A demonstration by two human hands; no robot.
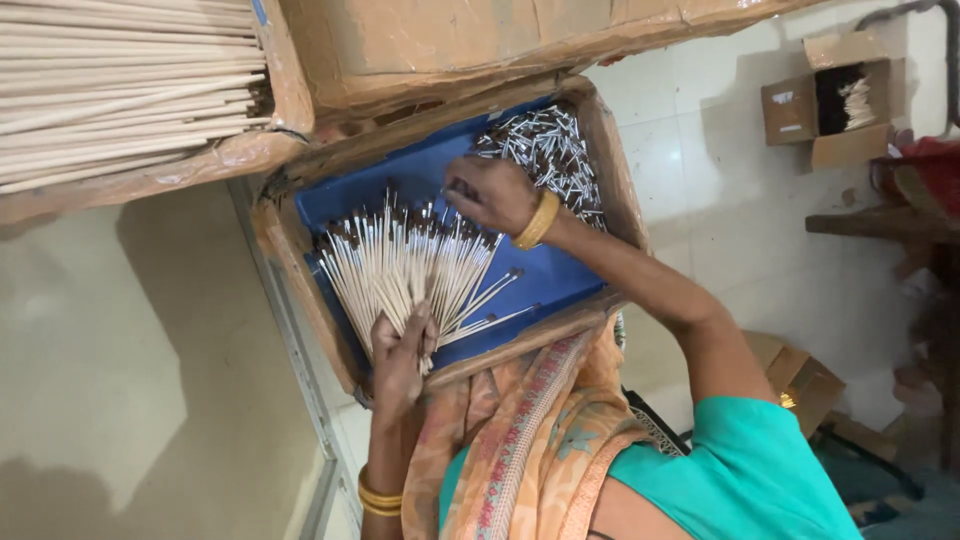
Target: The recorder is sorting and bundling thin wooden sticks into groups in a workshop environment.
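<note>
Left hand (pixel 400 350) grips fanned sticks (pixel 400 265); right hand (pixel 490 192) touches their tips.

View count: one, head-worn.
Position: above and behind the person's chest, looking steeply down over an orange scarf (pixel 520 440) and teal sleeve (pixel 760 460).
Facing: downward and forward; the frame sits rotated, so the floor tiles (pixel 700 190) run at a slant.
Nearness: close; the blue-lined cardboard tray (pixel 560 280) fills the centre, with both hands inside it.
Centre of frame: left hand (pixel 400 355) gripping a fan of white sticks (pixel 400 265); right hand (pixel 492 192) near a heap of metal-tipped pieces (pixel 550 150).
Edges: box of long pale rods (pixel 130 80) top left; small open carton (pixel 830 100) top right.
Shared coverage: none, single view.
</note>
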